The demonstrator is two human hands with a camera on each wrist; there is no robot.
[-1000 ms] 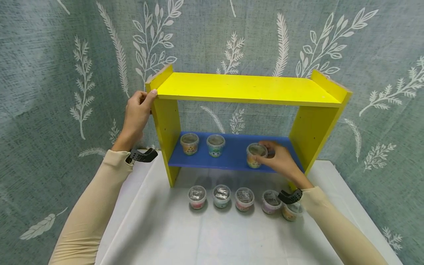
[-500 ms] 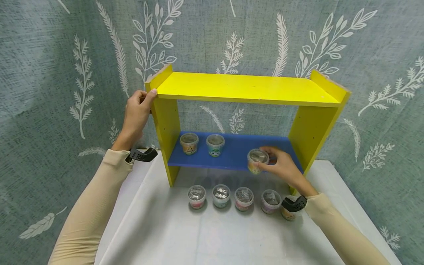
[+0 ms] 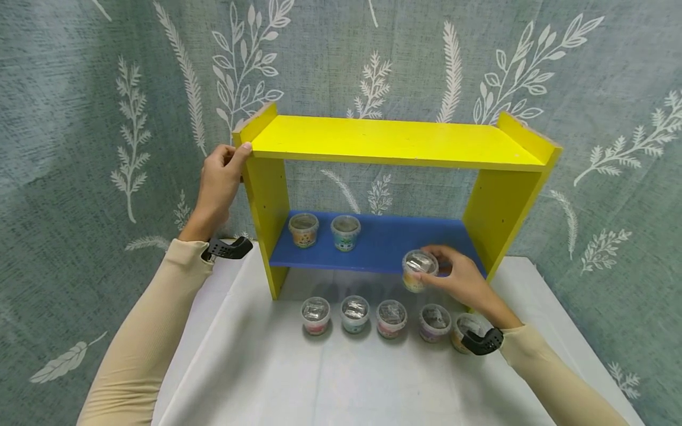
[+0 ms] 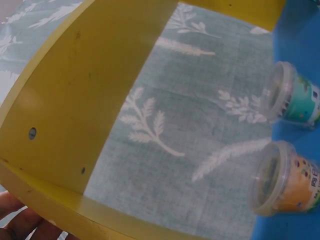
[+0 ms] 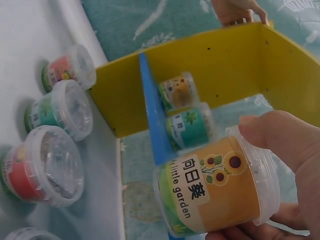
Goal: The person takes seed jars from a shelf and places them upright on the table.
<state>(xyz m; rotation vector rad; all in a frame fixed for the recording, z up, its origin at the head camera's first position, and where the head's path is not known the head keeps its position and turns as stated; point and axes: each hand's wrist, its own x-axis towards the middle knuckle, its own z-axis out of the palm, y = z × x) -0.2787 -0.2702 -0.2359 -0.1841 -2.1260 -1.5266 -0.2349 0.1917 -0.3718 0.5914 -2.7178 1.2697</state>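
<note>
My right hand (image 3: 462, 283) grips a small clear-lidded plastic tub (image 5: 220, 187) with an orange sunflower label, thumb on one side and fingers on the other. In the head view it is in front of the blue shelf board (image 3: 386, 236), apart from it and above the table. At the upper left corner of the yellow shelf unit (image 3: 394, 139), my left hand (image 3: 218, 183) holds the side panel, thumb at the front edge and fingers behind. Two tubs stand on the blue board: an orange-labelled tub (image 3: 304, 231) and a teal-labelled tub (image 3: 346, 233).
A row of several lidded tubs stands on the white-covered table (image 3: 298, 384) before the unit, including a pink-labelled tub (image 3: 315, 316), a purple-labelled tub (image 3: 434, 323) and an orange one (image 3: 463, 334) partly behind my right wrist strap. Leaf-patterned cloth (image 3: 341, 59) hangs behind.
My right hand has lifted the orange sunflower tub off the blue board and brought it forward, towards me and slightly right. The left hand stays on the shelf unit.
</note>
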